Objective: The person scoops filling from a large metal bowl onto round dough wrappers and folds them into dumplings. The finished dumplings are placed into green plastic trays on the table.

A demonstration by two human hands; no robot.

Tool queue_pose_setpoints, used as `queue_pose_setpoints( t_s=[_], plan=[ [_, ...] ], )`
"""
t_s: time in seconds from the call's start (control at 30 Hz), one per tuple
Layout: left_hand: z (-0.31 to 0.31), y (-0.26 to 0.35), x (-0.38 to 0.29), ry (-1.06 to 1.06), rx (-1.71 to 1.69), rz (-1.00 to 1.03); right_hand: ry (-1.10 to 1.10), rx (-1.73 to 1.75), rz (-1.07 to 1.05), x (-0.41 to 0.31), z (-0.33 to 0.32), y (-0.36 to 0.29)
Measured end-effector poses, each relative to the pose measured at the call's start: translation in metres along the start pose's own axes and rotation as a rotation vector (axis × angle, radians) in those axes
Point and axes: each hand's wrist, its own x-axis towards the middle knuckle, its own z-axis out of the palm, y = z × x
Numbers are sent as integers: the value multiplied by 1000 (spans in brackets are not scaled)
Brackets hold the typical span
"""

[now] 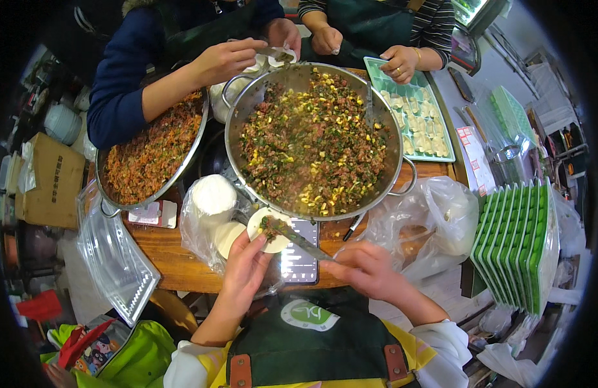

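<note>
On the fingers of my left hand (248, 264) lies a round dumpling wrapper (254, 224) with a small heap of minced filling (270, 228) on it. My right hand (364, 269) grips a flat metal spatula (306, 244), its tip pressed on that filling. Just beyond stands a wide two-handled steel pan (398, 160) of minced meat, corn and chopped greens (313, 145). Stacked wrappers (214, 194) in a plastic bag sit left of the pan, with more loose wrappers (228, 238) beside my left hand. Beneath the spatula a phone (299, 271) with a lit screen lies partly hidden.
A second pan (202, 140) holds orange filling. Opposite, one person's hands (231, 60) fill a wrapper; another's hand (400, 64) is over a green tray (444, 154) of dumplings. A plastic bag (447, 213), a marker (353, 227) and stacked green trays (515, 247) stand right.
</note>
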Motion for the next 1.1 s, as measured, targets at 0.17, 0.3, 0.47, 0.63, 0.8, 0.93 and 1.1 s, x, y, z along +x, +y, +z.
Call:
queue_pose_setpoints(
  t_s=[0.17,0.3,0.47,0.63,0.8,0.93,1.1],
  plan=[
    [6,4,-12,-74,22,14,105,39,105,-2,-8,-1],
    [19,10,-11,-77,29,-27,9,-51,43,-4,-10,-1],
    [34,14,8,-229,-102,-70,106,-110,41,-13,-12,-2],
    [44,18,36,-234,-244,-186,289,-105,212,-18,-22,6],
    [60,17,59,-162,-223,-175,304,-169,226,-15,-23,9],
    [76,14,75,-176,-343,-214,372,-199,221,-11,-21,13],
    [89,15,81,-94,-287,-194,430,-68,219,-4,-22,19]
  ],
)
